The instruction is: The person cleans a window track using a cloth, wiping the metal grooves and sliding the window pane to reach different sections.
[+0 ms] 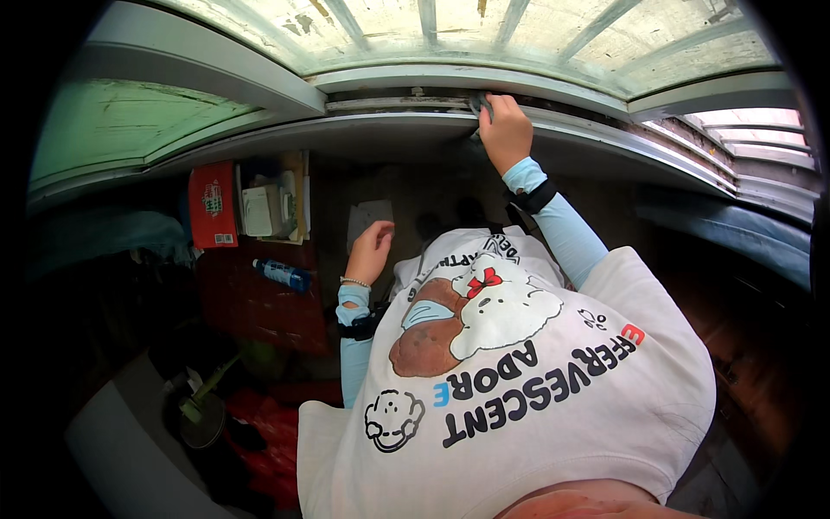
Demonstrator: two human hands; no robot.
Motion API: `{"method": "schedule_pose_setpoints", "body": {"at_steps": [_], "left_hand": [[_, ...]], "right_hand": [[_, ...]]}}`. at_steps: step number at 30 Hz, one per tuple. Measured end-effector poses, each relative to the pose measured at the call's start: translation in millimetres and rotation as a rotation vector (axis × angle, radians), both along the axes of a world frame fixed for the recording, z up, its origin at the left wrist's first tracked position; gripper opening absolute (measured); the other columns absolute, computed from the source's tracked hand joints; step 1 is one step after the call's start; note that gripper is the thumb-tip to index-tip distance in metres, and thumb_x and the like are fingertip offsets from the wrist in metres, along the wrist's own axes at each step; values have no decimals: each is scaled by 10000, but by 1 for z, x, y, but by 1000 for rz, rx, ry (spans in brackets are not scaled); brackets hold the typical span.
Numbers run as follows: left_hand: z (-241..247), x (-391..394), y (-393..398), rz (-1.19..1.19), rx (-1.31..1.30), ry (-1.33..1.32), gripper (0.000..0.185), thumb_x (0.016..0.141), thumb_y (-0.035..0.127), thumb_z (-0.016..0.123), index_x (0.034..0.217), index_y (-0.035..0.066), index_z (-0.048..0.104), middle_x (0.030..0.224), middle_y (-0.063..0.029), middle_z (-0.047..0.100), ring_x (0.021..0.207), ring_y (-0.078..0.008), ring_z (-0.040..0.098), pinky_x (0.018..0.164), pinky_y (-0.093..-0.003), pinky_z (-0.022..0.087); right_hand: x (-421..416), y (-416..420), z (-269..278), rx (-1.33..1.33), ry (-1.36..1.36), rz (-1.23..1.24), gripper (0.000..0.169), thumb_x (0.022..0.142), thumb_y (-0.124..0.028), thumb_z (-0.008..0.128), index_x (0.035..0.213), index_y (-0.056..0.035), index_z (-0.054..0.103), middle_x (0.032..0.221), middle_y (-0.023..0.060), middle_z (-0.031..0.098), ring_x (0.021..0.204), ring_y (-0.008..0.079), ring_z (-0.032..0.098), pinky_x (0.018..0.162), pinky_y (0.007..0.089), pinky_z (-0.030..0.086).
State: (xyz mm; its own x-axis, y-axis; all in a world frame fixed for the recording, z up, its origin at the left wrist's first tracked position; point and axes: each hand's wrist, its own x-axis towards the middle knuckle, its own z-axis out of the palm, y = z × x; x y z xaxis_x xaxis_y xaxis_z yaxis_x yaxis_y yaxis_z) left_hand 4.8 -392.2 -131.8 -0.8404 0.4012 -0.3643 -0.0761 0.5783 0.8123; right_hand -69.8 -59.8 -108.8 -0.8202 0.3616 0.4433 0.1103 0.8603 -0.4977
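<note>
My right hand (507,130) reaches to the window and grips a grey cloth (481,106), pressed into the sliding window track (415,104). Dark dirt lines the grooves of that track. Part of the cloth is hidden behind my fingers, and a bit of it hangs over the sill's inner edge. Lower down, my left hand (369,253) hangs in front of my body with its fingers loosely curled, and I see nothing in it. Behind that hand, a pale flat piece (369,217) lies in the shade; what it is I cannot tell.
Framed glass panes (454,39) stand above the track, with bars behind them. To the left, a dark red table (259,318) bears a blue-labelled bottle (282,275), a red box (213,204) and a stack of books and papers (275,204). Blue fabric (726,227) lies at the right.
</note>
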Motion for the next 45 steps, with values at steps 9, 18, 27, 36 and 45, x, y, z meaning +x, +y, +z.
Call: {"method": "schedule_pose_setpoints", "body": {"at_steps": [9, 18, 27, 36, 45], "left_hand": [[-7, 25, -30, 82, -75, -62, 307, 936, -21, 469, 1212, 42, 588, 1025, -144, 689, 953, -234, 670, 843, -323, 518], [-22, 74, -66, 145, -199, -173, 361, 937, -37, 434, 1255, 62, 574, 1049, -137, 672, 953, -215, 647, 877, -323, 507], [-8, 53, -47, 108, -123, -92, 333, 934, 12, 448, 1232, 81, 578, 1033, -187, 682, 993, -349, 656, 855, -402, 514], [-11, 40, -16, -68, -170, -73, 363, 933, -16, 447, 1260, 91, 563, 1043, -147, 673, 980, -285, 657, 873, -355, 505], [53, -17, 47, -264, -96, 73, 328, 962, 0, 441, 1256, 71, 567, 1065, -155, 674, 1027, -280, 657, 889, -350, 504]], "right_hand": [[-80, -142, 0, -465, -96, 612, 178, 784, -188, 730, 953, -138, 757, 916, 145, 709, 856, 345, 671, 775, 424, 539], [-54, -163, 7, -886, -282, 764, 263, 802, -161, 729, 1050, -76, 742, 932, 154, 723, 845, 283, 706, 780, 338, 543], [-25, -99, -28, -585, -441, 610, 267, 798, -196, 727, 1019, -46, 733, 888, 135, 725, 817, 236, 699, 768, 326, 532], [27, 3, 60, -569, -183, 506, 245, 858, -166, 696, 1049, -13, 698, 912, 121, 718, 820, 195, 684, 750, 296, 522], [48, 87, 78, -1324, -379, 607, 277, 975, -169, 606, 1177, 17, 646, 995, -30, 659, 886, 30, 574, 807, 190, 457]]}}
